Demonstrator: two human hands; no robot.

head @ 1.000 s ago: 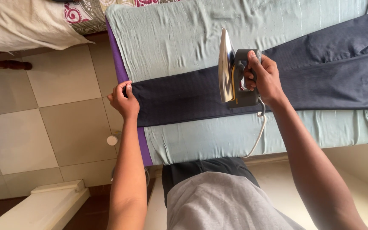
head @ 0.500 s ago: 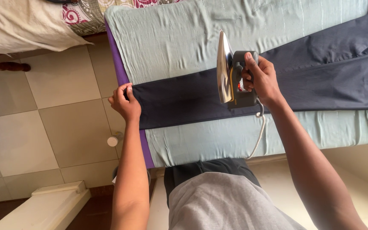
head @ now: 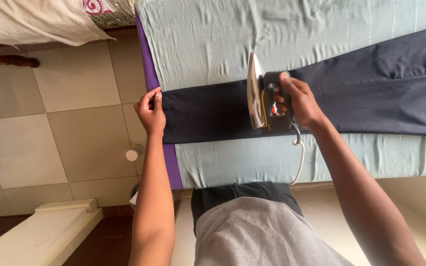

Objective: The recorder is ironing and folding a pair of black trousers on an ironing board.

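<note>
We see the right hand (head: 297, 101) clenched around the dark handle of an electric iron (head: 265, 101), fingers wrapped fully round the grip, with the shiny soleplate turned toward nine o'clock and tilted up off the cloth. The iron's heel rests on the dark trousers (head: 351, 96), which stretch across the pale green sheet (head: 252, 34) from three o'clock toward nine o'clock. A white cord (head: 301, 160) hangs from the iron toward six o'clock. At nine o'clock of the iron, well apart from it, the left hand (head: 151, 113) pinches the hem end of the trouser leg, thumb and fingers closed on the fabric right at the purple edge (head: 146, 54) of the surface. Beyond that edge, toward nine o'clock, lies the tiled floor (head: 65, 123).
</note>
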